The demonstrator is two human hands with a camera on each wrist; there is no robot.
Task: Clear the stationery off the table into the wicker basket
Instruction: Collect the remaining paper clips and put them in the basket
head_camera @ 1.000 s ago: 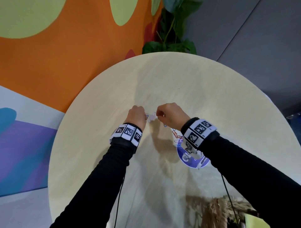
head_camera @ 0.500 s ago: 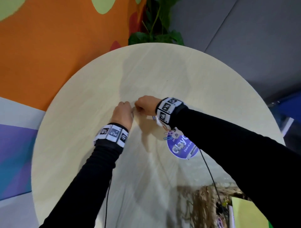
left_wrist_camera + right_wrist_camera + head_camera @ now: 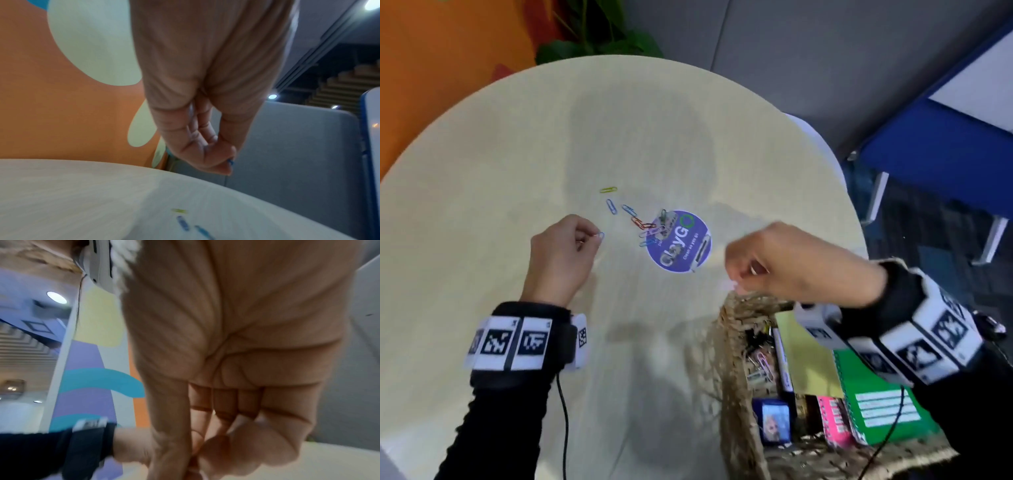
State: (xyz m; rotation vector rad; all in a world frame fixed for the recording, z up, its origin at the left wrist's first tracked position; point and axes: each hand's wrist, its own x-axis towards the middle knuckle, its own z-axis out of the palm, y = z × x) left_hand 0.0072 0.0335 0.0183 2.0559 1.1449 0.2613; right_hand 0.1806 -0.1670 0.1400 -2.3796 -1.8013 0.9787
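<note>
head looks down, wrists close, table (image 3: 482, 171) shared

A blue paper clip (image 3: 601, 235) is pinched at the fingertips of the left hand (image 3: 560, 255), held just above the round pale surface (image 3: 500, 154). A yellow clip (image 3: 608, 189) and two blue clips (image 3: 612, 206) lie loose and flat beyond it. A tangle of red, orange and purple clips (image 3: 643, 226) overlaps the edge of a round purple sticker (image 3: 681, 241). The wicker basket (image 3: 734, 359) sits at the surface's near right edge, holding paper clips, binder clips, a yellow pad and a green spiral notebook (image 3: 876, 401).
</note>
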